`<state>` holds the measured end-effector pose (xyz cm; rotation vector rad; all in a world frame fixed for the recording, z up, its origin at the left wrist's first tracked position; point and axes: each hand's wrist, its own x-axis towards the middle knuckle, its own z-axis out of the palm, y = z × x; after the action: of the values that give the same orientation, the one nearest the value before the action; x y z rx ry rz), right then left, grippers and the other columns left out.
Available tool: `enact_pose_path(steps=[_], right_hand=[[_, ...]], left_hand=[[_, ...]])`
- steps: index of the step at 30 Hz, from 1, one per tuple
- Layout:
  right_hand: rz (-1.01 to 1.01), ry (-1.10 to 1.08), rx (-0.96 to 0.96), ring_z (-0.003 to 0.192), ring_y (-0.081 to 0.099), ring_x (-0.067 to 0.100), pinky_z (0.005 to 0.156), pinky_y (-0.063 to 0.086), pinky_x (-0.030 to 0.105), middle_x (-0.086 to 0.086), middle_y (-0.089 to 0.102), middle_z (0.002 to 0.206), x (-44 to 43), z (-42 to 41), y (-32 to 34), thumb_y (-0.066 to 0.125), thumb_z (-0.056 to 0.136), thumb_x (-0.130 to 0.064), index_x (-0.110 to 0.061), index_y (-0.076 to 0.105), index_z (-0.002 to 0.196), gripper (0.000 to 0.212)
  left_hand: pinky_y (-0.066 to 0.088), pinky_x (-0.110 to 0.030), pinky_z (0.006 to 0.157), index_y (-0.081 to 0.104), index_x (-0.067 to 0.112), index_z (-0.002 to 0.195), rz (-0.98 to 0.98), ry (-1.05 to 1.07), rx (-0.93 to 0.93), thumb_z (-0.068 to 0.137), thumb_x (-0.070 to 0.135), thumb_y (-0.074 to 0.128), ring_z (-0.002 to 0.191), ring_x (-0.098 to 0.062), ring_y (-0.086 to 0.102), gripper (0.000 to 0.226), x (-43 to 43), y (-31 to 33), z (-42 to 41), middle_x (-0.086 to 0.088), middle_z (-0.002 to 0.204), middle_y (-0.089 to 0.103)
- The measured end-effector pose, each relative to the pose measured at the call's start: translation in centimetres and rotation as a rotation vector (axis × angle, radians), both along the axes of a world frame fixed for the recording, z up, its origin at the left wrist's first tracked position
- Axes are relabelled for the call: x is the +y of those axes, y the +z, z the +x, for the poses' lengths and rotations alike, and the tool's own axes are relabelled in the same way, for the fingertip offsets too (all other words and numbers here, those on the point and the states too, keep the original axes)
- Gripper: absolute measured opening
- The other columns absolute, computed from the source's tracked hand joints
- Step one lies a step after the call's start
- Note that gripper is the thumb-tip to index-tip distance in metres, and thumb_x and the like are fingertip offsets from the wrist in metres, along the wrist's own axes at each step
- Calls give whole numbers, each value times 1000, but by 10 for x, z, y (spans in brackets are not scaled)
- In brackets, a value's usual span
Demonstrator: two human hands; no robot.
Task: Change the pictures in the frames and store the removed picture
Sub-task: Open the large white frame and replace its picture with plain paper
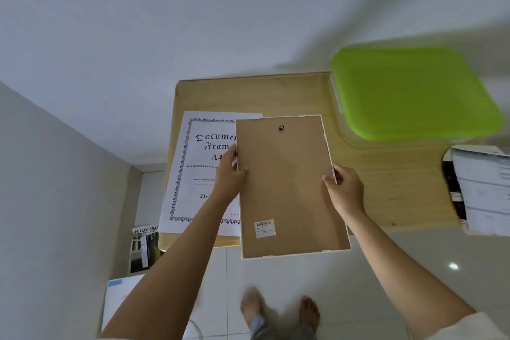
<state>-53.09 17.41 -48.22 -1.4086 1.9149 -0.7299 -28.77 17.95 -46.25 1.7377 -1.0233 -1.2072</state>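
I hold a white picture frame [289, 188] face down above the wooden table [386, 179], its brown backing board up, with a small hanger near the top and a barcode sticker low on the left. My left hand [229, 171] grips its left edge, thumb on the backing. My right hand [345, 188] grips the right edge. A white printed sheet reading "Document Frame A4" [198, 168] lies on the table to the left, partly under the frame.
A clear box with a lime green lid [414, 94] stands at the table's back right. A stack of printed papers [483, 190] overhangs the right edge. A magazine [145, 248] and a white item [118, 301] lie on the tiled floor at left. My bare feet [278, 312] show below.
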Motion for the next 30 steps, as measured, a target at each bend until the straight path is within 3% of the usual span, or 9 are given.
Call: enact_pose_path(steps=[4,7,10,13,17,21,25,27,30], right_hand=[[-1,27,32,77,50,18,63,28,18,12,57,90,-13,4,-5,62,82,-8,-6,67,103,22],[7,22,44,78,47,16,64,27,18,9,52,87,-22,10,-7,61,83,-8,1,64,101,20],[-16,9,64,87,53,26,65,27,18,14,53,90,-28,16,-6,60,83,-5,5,62,98,19],[-69,2,87,104,52,28,80,29,13,16,56,107,-30,26,-1,61,82,-1,1,62,112,30],[-153,59,100,115,49,26,93,28,14,12,55,118,-42,45,5,58,85,-1,-1,58,120,35],[-204,215,81,109,54,24,94,35,20,11,59,112,-78,68,3,59,85,-2,-2,60,118,33],[-217,339,68,103,55,27,92,46,37,10,62,107,-111,83,-1,63,84,-5,-4,61,116,32],[-229,384,39,98,57,25,88,48,36,8,63,101,-123,86,-2,66,82,-6,-6,65,110,28],[-271,479,11,84,57,16,77,45,23,2,64,88,-137,88,-4,68,80,-4,-10,70,96,17]], left_hand=[[32,-23,102,38,9,137,-16,-44,-50,85,-9,49,116,-8,39,56,-6,-4,4,7,121,40],[30,-20,99,35,10,139,-14,-69,-145,85,-3,53,121,-13,38,59,-13,-11,9,-2,133,39],[32,-21,98,32,8,140,4,-73,-220,85,2,57,121,-18,40,61,-20,-16,12,-8,136,35],[32,-29,105,32,7,141,-3,-36,-281,86,7,57,126,-20,37,60,-25,-15,17,-8,137,34],[27,-25,105,38,5,137,-65,-5,-353,90,11,52,128,-20,36,49,-48,-15,29,-7,136,38],[27,-22,99,48,8,131,-131,-108,-466,92,12,51,126,-21,37,40,-84,-12,38,-7,131,45],[27,-20,95,54,6,126,-129,-219,-544,92,9,50,120,-23,38,34,-116,-14,39,-8,121,52],[30,-21,92,60,8,120,-118,-228,-546,92,11,52,115,-21,42,29,-130,-16,39,-7,116,54],[38,-15,84,68,7,105,-72,-224,-464,91,15,57,96,-13,55,20,-145,-16,39,-6,105,57]])
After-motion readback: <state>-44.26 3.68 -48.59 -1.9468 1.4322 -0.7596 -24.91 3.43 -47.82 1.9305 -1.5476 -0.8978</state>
